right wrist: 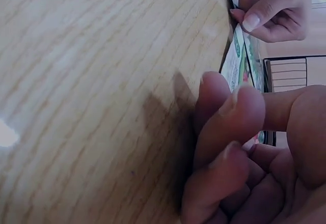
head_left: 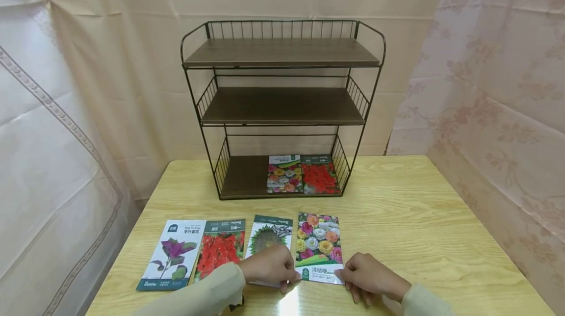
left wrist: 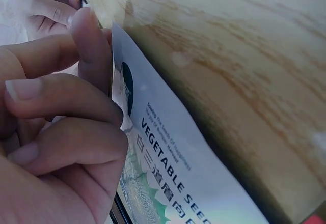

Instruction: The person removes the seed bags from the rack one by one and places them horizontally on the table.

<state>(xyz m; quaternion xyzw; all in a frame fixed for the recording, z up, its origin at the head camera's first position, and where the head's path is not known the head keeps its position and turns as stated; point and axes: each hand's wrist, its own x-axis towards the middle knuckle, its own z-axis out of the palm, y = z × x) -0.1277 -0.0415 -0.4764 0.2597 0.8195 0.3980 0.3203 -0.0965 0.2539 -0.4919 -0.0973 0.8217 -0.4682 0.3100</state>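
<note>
A seed packet with multicoloured blooms [head_left: 319, 240] lies flat on the table. My right hand [head_left: 371, 276] pinches its near right corner, the thumb on top. At the near left corner my left hand [head_left: 270, 264] pinches with thumb and fingertip, its other fingers curled. Beneath the left hand lies a sunflower seed packet [head_left: 264, 240]; its printed edge [left wrist: 163, 127] runs close beside the fingers in the left wrist view. Further left are a red-flower seed packet [head_left: 220, 252], partly behind the sleeve, and a purple-leaf seed packet [head_left: 172, 262].
A three-tier rack [head_left: 282, 122] with dark shelves stands at the back of the wooden table [head_left: 406, 218]. On its bottom shelf lie a multicoloured-bloom packet [head_left: 284, 176] and a red-flower packet [head_left: 320, 176]. Curtains [head_left: 132, 61] hang around the table.
</note>
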